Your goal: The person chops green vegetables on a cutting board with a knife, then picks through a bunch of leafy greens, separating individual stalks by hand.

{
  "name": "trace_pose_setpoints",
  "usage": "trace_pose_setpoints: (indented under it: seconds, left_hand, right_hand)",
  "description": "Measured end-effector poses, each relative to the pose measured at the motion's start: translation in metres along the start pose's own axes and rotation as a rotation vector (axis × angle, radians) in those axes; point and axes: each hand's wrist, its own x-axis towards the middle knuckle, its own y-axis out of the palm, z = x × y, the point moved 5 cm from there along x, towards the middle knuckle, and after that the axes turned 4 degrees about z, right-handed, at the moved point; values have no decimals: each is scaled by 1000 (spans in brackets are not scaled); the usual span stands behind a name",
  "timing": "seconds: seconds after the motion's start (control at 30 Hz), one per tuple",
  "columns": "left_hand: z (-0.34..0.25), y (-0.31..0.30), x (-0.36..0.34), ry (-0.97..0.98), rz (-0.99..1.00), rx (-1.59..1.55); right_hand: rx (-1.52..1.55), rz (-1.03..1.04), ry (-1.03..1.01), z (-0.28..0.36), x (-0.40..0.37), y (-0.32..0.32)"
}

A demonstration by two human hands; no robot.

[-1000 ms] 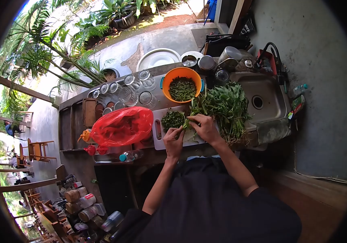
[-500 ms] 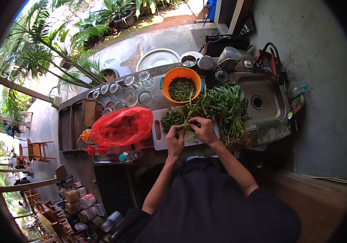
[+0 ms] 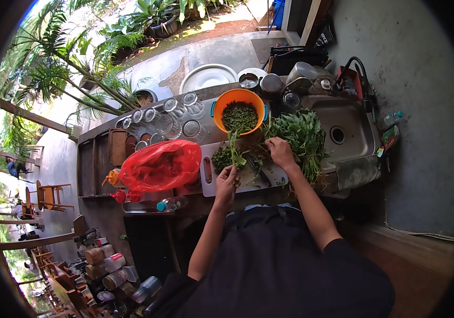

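Outdoors, at a cluttered kitchen counter, a person's left hand [image 3: 227, 179] pinched a leafy green sprig [image 3: 233, 149] between thumb and fingers. It held the sprig's leaves pointing toward the top of the frame, over the white plastic cutting board [image 3: 209, 183] at the centre of the picture. The right hand [image 3: 281, 151], just right of centre, lay on the near edge of a large bundle of long-stemmed leafy greens [image 3: 303, 132]. From this angle it could not be told whether its fingers were curled around any stems. A small heap of chopped greens [image 3: 220, 157] sat on the board just left of the sprig, and a dark-handled knife [image 3: 258, 172] lay on the board between the two hands. Above the board stood a round orange plastic colander [image 3: 217, 114] filled with more cut leaves. A crumpled red plastic bag [image 3: 159, 165] lay left of the board, and a stainless-steel sink [image 3: 351, 114] sat at the right.
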Motion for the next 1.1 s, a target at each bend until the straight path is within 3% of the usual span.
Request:
trace_pose_setpoints:
  seconds: [0.07, 0.2, 0.27, 0.3, 0.37, 0.4, 0.47, 0.5, 0.57, 0.67, 0.8, 0.9, 1.0, 1.07, 1.1]
  left_hand:
    - [2, 0, 1, -59, 34, -150]
    - [7, -8, 2, -121, 102, -299]
    - [11, -3, 1, -250, 236, -667]
    - [12, -4, 1, -251, 237, -666]
    - [16, 2, -1, -390, 303, -978]
    - [16, 4, -2, -389, 303, -980]
    - [17, 9, -7, -438, 289, -1061]
    - [17, 11, -8, -441, 290, -1060]
    - [19, 14, -11, -498, 269, -1145]
    - [22, 12, -12, -523, 295, -1209]
    - [17, 20, -16, -467, 384, -1147]
    - [18, 15, -17, -372, 226, -1015]
    - [18, 12, -15, -240, 354, -855]
    - [17, 7, -14, -121, 307, -665]
    - [19, 3, -13, -120, 306, -667]
  right_hand:
    - [-398, 44, -45, -7, 4, 9]
    - [-521, 23, -20, 12, 3, 3]
    - [-560, 10, -94, 8, 4, 6]
    - [-560, 8, -93, 2, 5, 8]
    - [-445, 70, 18, -15, 7, 13]
    - [-447, 72, 17, -3, 6, 9]
    - [-537, 244, 299, 20, -2, 1]
    - [-536, 242, 302, 10, -5, 4]
    - [-538, 48, -24, 6, -10, 7]
    - [-545, 71, -1, 10, -12, 7]
    - [-523, -14, -59, 21, -18, 6]
    - [-503, 52, 22, 26, -22, 5]
    - [-436, 5, -129, 33, -31, 6]
    - [22, 269, 129, 32, -39, 17]
    - [21, 271, 128, 38, -46, 19]
